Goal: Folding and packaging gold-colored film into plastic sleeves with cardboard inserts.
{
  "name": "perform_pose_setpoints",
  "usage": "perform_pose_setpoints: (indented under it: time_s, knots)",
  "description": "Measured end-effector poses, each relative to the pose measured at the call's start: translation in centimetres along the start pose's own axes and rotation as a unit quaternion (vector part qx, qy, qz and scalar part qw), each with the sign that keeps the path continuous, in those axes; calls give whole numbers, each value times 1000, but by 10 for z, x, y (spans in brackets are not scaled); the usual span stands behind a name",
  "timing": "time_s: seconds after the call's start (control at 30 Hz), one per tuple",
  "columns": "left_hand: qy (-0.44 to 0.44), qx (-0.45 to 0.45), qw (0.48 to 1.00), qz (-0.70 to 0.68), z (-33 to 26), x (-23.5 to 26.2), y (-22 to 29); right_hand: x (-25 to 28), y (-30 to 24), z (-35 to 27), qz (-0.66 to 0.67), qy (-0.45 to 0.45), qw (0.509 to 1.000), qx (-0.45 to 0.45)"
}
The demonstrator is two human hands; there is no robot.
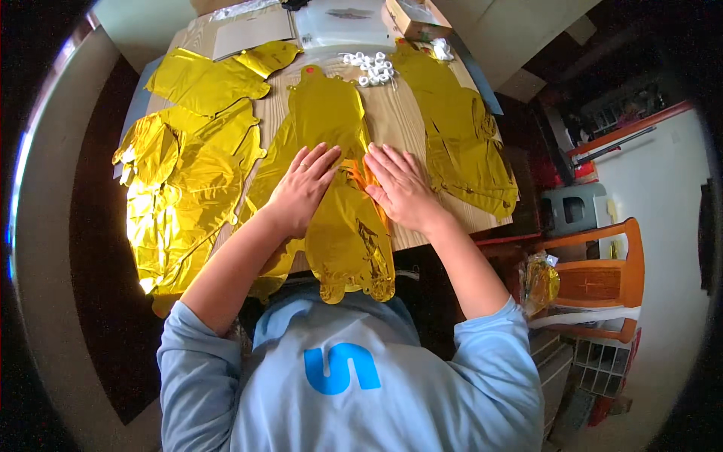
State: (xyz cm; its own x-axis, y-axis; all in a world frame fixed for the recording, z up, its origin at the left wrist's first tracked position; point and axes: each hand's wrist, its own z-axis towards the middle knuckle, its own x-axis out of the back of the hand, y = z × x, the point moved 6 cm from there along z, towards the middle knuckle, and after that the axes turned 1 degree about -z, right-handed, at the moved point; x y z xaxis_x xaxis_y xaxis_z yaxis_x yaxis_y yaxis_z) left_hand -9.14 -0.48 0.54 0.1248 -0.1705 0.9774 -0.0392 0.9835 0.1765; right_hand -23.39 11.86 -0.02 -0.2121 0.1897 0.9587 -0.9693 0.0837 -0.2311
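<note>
A flat gold foil balloon (331, 120) lies lengthwise down the middle of the wooden table (392, 120), its lower end hanging over the near edge. My left hand (303, 188) presses flat on it, fingers spread. My right hand (401, 188) lies flat beside it, palm down on the same balloon. A strip of orange (364, 175) shows between the two hands.
More gold foil balloons are piled at the left (188, 166) and right (467, 143) of the table. Small white rings (373, 68), a cardboard box (418, 16), a clear plastic bag (343, 22) and grey card (252, 34) sit at the far end. A wooden chair (602, 279) stands at the right.
</note>
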Motion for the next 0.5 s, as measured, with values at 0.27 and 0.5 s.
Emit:
perform_pose_setpoints:
  time_s: [0.27,0.5]
  knots:
    - [180,66,934,-303,13,52,-49,-2,-2,-3,-22,-10,1000,-9]
    - [157,-115,973,-122,82,16,-3,-2,-2,1,-25,-43,999,-3]
